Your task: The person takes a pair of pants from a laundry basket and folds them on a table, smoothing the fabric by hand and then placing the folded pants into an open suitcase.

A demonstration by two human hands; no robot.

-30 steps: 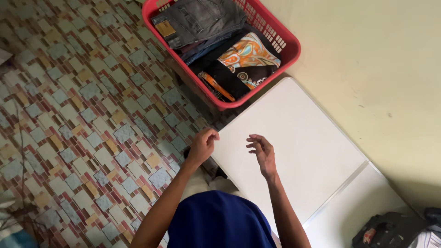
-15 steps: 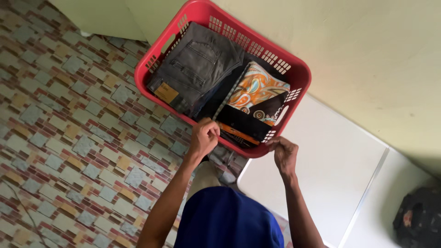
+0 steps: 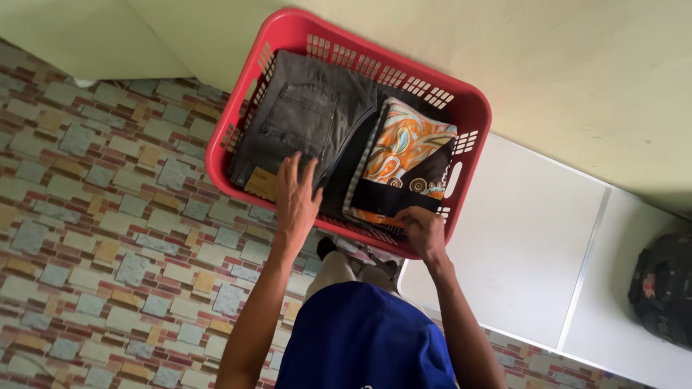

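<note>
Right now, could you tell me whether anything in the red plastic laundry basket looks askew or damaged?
Nothing stands out. The red plastic laundry basket holds folded grey jeans beside a folded orange patterned cloth; the left hand rests on the jeans.

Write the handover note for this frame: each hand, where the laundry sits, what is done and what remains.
Left hand: open, flat on the grey jeans in the red basket.
Right hand: fingers closing on the near edge of the orange patterned cloth; grip not confirmed.
Basket sits at the white table's end, over the tiled floor.
Done: nothing lifted out.
Left: both folded items remain inside.
</note>
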